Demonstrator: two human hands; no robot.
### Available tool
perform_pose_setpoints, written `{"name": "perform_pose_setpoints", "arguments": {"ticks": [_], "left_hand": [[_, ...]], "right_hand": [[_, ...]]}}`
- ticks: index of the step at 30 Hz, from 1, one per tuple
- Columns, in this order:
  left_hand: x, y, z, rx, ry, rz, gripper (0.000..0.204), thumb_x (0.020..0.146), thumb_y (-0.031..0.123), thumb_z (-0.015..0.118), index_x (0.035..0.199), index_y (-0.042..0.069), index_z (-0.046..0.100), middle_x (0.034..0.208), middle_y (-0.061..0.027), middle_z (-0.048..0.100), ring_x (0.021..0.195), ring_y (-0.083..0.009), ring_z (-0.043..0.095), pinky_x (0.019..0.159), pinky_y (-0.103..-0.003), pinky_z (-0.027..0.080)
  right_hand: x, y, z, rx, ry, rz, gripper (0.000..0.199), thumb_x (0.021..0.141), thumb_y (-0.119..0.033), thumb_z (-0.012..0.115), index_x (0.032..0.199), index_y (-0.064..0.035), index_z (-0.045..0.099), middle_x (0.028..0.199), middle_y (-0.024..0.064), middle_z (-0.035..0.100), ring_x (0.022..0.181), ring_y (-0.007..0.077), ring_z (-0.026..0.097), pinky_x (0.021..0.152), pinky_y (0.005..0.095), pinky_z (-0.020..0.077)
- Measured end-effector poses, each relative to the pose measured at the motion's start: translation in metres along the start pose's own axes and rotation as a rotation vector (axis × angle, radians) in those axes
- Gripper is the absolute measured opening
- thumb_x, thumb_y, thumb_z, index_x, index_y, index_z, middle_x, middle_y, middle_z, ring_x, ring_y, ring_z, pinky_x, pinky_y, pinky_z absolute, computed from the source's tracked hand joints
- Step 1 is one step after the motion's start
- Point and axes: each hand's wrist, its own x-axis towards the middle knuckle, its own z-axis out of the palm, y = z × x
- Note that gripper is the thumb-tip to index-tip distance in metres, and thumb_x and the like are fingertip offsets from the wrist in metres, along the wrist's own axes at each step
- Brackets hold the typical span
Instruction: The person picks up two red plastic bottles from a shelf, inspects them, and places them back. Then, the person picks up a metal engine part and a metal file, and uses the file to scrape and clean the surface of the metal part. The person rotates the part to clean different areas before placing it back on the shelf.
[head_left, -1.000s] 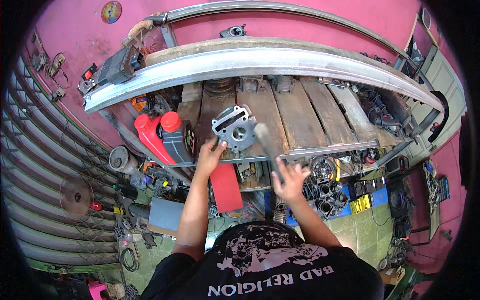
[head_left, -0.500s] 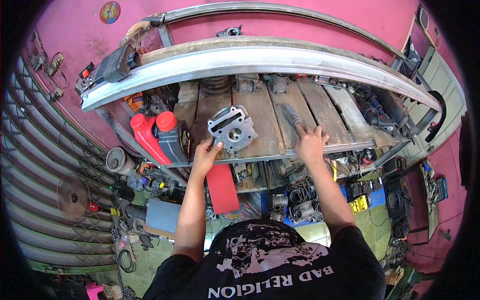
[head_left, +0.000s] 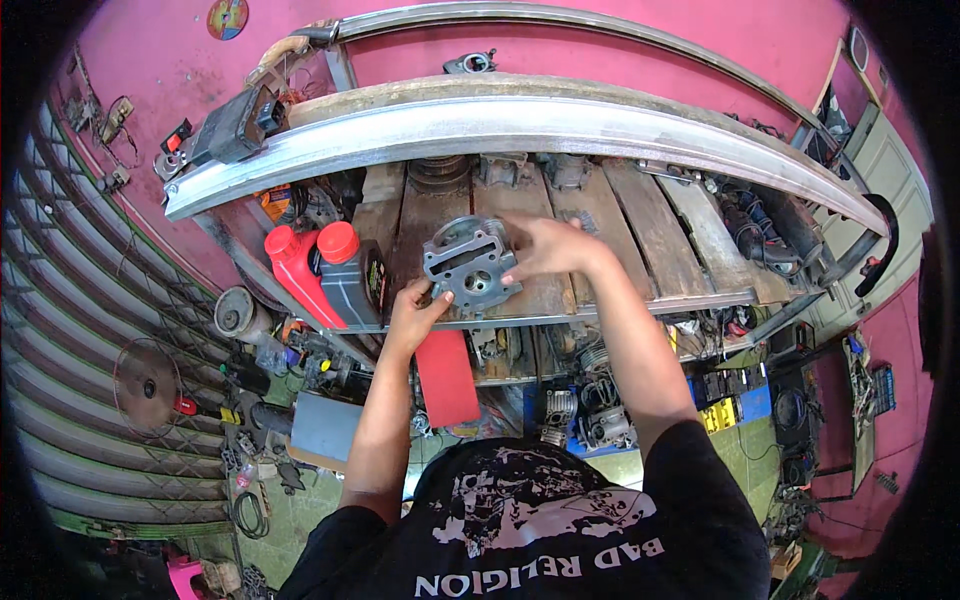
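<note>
A grey metal engine cylinder head (head_left: 458,262) stands tilted on the wooden bench, its flat face with a long slot and a round chamber turned toward me. My left hand (head_left: 414,316) grips its lower left corner, thumb on the face. On the other side, my right hand (head_left: 548,246) takes hold of the right edge, thumb in front and fingers reaching behind, where they are partly hidden. Just beyond the right wrist a grey brush (head_left: 582,218) lies on the planks, partly covered by that hand.
Red and dark bottles (head_left: 345,270) with red caps stand at the bench's left. A metal rail (head_left: 520,118) crosses above the bench's far side, with engine parts beneath it. A power tool (head_left: 765,240) lies at the right. A red board (head_left: 447,378) sits below the front edge.
My right hand has left the brush and moved left onto the cylinder head's right edge. My left hand keeps its grip, and the head has tilted slightly.
</note>
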Motion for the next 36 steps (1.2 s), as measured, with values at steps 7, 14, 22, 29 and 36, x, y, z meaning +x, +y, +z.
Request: {"name": "perform_pose_setpoints", "arguments": {"ticks": [7,14,22,29,36], "left_hand": [[-0.004,0.013,-0.004,0.013,-0.098,0.01,0.028,0.09,0.007,0.078,0.115,-0.003,0.072,0.107,-0.0047,0.072,0.1,-0.0112,0.062,0.092,-0.029,0.048],[-0.001,0.046,0.002,0.124,-0.043,0.094,0.053,0.079,0.01,0.088,0.126,-0.003,0.069,0.115,-0.0099,0.073,0.106,-0.0181,0.063,0.097,-0.034,0.049],[0.023,0.078,0.014,0.803,0.234,0.294,0.073,0.064,0.001,0.083,0.134,-0.003,0.059,0.119,-0.0229,0.068,0.109,-0.043,0.056,0.1,-0.047,0.046],[0.0,0.061,0.008,0.912,0.09,0.197,0.099,0.065,0.006,0.083,0.15,-0.009,0.035,0.146,-0.0288,0.049,0.129,-0.0487,0.045,0.114,-0.051,0.038],[-0.03,0.052,0.009,1.006,0.111,0.263,0.091,0.08,0.022,0.082,0.151,-0.011,0.035,0.149,-0.0288,0.047,0.129,-0.0459,0.044,0.114,-0.053,0.034]], "right_hand": [[0.025,0.01,0.006,0.321,-0.1,-0.397,0.117,0.066,-0.025,0.097,0.163,-0.0084,0.032,0.151,0.0174,0.055,0.126,0.0237,0.059,0.108,0.0357,0.0466],[0.0,-0.011,-0.008,0.08,-0.139,-0.231,0.079,0.066,-0.026,0.096,0.135,-0.0208,0.058,0.108,0.001,0.072,0.106,0.0216,0.062,0.1,0.0487,0.0371],[0.016,0.009,0.044,-0.33,0.431,-0.354,0.064,0.067,-0.017,0.088,0.124,-0.0255,0.063,0.114,0.0073,0.067,0.116,0.0305,0.054,0.097,0.0523,0.0328],[0.005,0.005,0.083,-0.505,0.412,-0.313,0.051,0.078,-0.009,0.077,0.124,-0.0266,0.064,0.128,0.0123,0.061,0.13,0.0336,0.05,0.108,0.0635,0.0326],[-0.024,-0.002,0.085,-0.507,0.37,-0.462,0.039,0.084,-0.017,0.071,0.122,-0.0264,0.068,0.134,0.0191,0.059,0.131,0.0372,0.049,0.108,0.0666,0.0332]]}}
